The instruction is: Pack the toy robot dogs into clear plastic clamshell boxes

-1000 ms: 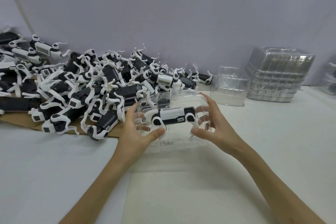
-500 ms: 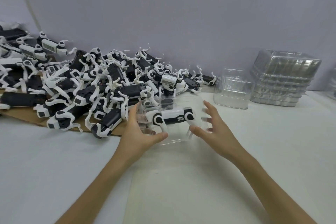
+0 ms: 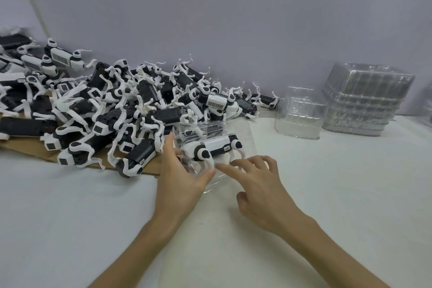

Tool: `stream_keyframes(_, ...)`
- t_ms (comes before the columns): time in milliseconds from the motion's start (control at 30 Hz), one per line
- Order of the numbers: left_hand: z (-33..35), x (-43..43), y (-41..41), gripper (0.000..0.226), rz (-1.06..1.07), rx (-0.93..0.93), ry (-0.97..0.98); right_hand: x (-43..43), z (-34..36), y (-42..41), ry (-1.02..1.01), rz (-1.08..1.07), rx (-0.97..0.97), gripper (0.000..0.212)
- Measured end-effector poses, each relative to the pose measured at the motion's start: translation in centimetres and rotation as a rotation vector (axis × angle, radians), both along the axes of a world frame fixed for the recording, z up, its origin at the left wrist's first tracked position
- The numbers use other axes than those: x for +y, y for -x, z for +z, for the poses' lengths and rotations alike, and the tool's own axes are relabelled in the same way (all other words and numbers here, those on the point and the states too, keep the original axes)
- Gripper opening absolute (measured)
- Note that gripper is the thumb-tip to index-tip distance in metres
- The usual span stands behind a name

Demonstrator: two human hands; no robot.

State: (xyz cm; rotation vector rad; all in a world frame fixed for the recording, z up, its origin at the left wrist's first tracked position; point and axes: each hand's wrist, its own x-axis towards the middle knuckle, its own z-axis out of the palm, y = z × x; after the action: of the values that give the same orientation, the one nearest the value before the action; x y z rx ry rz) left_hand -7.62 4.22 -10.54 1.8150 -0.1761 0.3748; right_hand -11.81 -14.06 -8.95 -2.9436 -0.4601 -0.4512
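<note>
left hand (image 3: 181, 177): clamped on box (image 3: 247, 133) end
right hand (image 3: 261, 184): fingers apart, tips on box front
risk: dog (image 3: 217, 146) leg by thumb may catch seam, box fails to latch

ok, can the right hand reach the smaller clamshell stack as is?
Likely yes: right hand is open and empty, only bare table between it and that stack; left hand grips the packed box.

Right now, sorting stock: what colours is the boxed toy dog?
Toy dog: white, black joints; head view.
</note>
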Motion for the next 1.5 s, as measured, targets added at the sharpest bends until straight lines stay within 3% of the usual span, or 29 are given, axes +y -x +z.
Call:
stream_keyframes(433, 0.4, 0.0, 0.4, 0.112, -0.181, -0.049, -0.103, 0.7, -1.1, -0.2, 0.156, 0.033, 0.077, 0.066)
stream_keyframes(867, -0.2, 0.5, -1.2, 0.114, -0.055, 0.027, -0.041, 1.1, -0.7, -0.3, 0.014, -0.006, -0.047, 0.046)
stream_keyframes(1000, -0.3, 0.3, -1.1, 0.112, -0.037, 0.023, 0.030, 0.8, -0.3, 0.0, -0.117, 0.007, -0.077, 0.053)
stream_keyframes(1067, -0.4, 0.0, -0.6, 0.109, -0.027, -0.022, 0.036, 1.1, -0.2, 0.0, -0.345, 0.009, -0.040, 0.049)
stream_keyframes(1133, -0.5, -0.4, 0.1, 0.109, -0.024, -0.084, -0.003, 1.0, -0.2, -0.2, -0.624, -0.032, -0.021, 0.030)
stream_keyframes(1200, -0.8, -1.0, 0.9, 0.110, -0.023, -0.122, -0.051, 0.4, -0.2, -0.6, -0.746, -0.105, -0.075, 0.010)
stream_keyframes(1367, -1.3, -2.4, 1.9, 0.108, 0.016, -0.114, 0.056, 0.2, -0.3, -0.9, -0.719, -0.208, 0.014, 0.023)
stream_keyframes(1500, -1.3, -2.8, 2.4, 0.108, 0.002, -0.213, 0.063, 1.3, -0.5, -0.9, -0.543, -0.248, 0.019, 0.026)
